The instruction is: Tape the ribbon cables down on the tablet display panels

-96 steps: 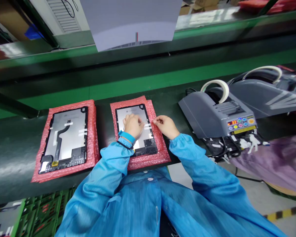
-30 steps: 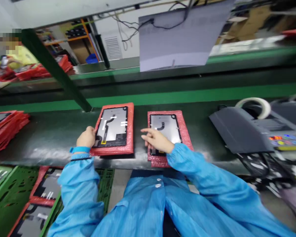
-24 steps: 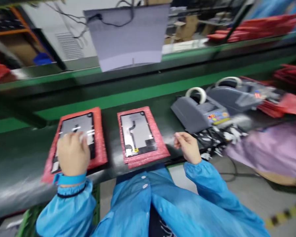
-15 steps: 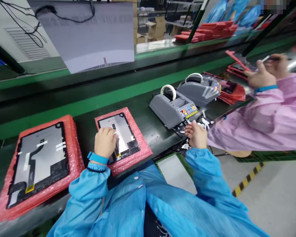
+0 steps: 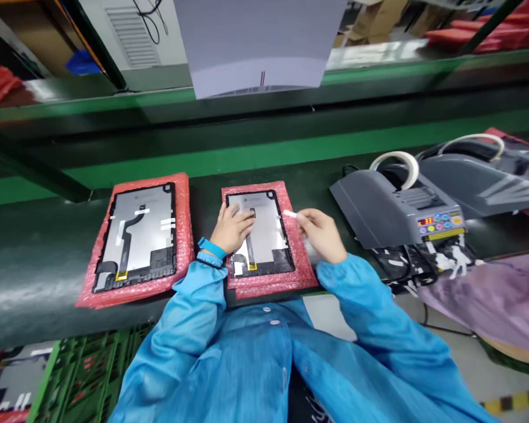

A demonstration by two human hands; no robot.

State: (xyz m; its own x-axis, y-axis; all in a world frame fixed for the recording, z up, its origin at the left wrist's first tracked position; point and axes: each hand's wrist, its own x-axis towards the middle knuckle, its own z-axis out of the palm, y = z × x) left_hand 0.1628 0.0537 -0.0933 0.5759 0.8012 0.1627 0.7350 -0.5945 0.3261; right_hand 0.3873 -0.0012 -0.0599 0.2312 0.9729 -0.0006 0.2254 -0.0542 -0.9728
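A tablet screen panel (image 5: 268, 235) lies face down on red bubble-wrap bags (image 5: 303, 258) in front of me. My left hand (image 5: 234, 228) rests on it with fingers spread, touching the dark flex cable (image 5: 250, 249). Between thumb and forefinger of my right hand (image 5: 322, 234) is a short strip of white tape (image 5: 290, 214), held over the panel's right edge. Left of these, a second panel (image 5: 136, 235), with several white tape strips on its back, sits on a thicker red bubble-wrap stack (image 5: 184, 235).
Two grey tape dispensers (image 5: 392, 205) with white rolls stand to the right, tape scraps (image 5: 454, 258) below the nearer one. A co-worker's purple sleeve (image 5: 489, 302) is at far right. Green crates (image 5: 92, 376) sit below the bench at left. A monitor's back (image 5: 260, 47) hangs ahead.
My right hand has moved left from the tape dispenser to the panel, carrying a tape strip. My left hand stays on the panel, its fingers now flatter. The view has turned left.
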